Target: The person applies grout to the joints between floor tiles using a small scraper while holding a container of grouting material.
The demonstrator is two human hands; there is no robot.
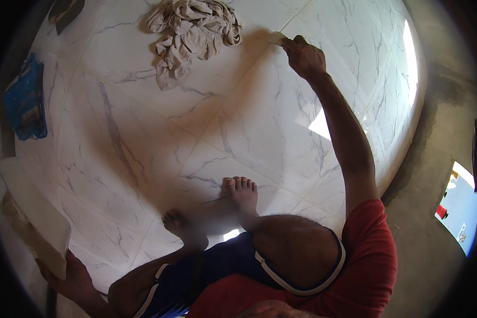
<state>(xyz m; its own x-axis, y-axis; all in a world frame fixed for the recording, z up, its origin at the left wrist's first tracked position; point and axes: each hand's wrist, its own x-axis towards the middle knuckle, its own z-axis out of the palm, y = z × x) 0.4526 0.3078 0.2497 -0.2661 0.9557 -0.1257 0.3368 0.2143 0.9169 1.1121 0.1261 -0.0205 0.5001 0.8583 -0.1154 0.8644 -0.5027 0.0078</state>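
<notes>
Stretched far forward over the marbled tile floor [180,130], my right hand [305,57] is closed on a small, thin, pale flat piece [276,38]. Its tip meets the floor beside a tile joint; its exact kind is hidden by my fingers. At the lower left, my left hand [74,281] grips the near end of a long pale slab [34,204] with a rough tan side. I cannot tell whether the slab rests on anything. A crumpled beige cloth [191,40] lies on the tiles to the left of my right hand.
A blue plastic packet [27,100] lies at the far left, with a dark flat object [66,13] beyond it. My bare feet [243,193] are on the tiles. Along the right runs a bare grey cement surface [426,175] past the tile edge. Bright light patches reflect off the floor.
</notes>
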